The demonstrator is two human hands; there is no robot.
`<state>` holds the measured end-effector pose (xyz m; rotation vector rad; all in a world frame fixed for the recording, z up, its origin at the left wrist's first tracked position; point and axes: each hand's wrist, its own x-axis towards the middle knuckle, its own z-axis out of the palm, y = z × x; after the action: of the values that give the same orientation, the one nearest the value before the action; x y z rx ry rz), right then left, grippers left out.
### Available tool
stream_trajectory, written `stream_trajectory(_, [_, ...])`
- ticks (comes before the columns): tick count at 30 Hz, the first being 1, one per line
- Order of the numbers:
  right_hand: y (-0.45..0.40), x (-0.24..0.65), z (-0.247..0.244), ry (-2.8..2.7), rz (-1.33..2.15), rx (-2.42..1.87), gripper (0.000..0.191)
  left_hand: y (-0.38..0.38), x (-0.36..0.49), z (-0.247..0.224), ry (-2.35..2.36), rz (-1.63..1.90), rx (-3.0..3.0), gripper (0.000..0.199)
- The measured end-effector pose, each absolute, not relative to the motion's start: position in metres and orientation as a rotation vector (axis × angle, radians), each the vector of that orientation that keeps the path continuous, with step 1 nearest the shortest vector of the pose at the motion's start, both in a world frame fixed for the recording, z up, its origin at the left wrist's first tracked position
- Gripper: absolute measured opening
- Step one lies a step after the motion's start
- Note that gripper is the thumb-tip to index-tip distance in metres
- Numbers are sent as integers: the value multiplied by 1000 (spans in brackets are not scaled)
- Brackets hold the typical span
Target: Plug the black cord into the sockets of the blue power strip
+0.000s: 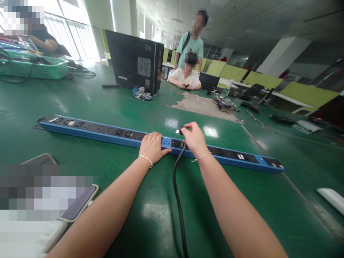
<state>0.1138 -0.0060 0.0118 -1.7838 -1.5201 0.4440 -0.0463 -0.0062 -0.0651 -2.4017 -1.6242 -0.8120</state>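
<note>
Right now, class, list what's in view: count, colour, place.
power strip: 1, blue and black, across table
plug: 1, black, above power strip
cord: 1, black, below plug
table: 1, green, foreground
computer: 1, black, table's back left
gloves: count unclear, blue-grey, beside computer
phone-like device: 1, pale-edged, front left
basket: 1, green, far left
bottle: 1, clear, back right
people: 3, mixed clothes, background
dividers: several, yellow-green, background
left hand: 1, bare, on power strip
right hand: 1, bare, holding plug

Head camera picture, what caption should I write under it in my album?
Left hand on a long blue-and-black power strip, right hand holding a black plug with metal prongs.
</note>
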Motion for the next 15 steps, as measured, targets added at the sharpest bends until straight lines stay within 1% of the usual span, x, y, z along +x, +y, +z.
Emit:
stream_trajectory(3, [-10, 161, -2, -1371, 471, -1882, 29, -4, -45, -68, -1620, -814, -2411, 62])
stream_trajectory(6, [-16, 190, -11, -1400, 406, -1985, 31, -4, -45, -69, -1641, -810, -2421, 62])
stream_trajectory(10, [-23, 192, -12, -1585, 290, -2131, 25, -5, -45, -68, -1646, -800, -2417, 63])
stream_trajectory(15, [-27, 183, -5, -1700, 175, -2264, 25, -5, -45, -67, -1633, -802, -2407, 62])
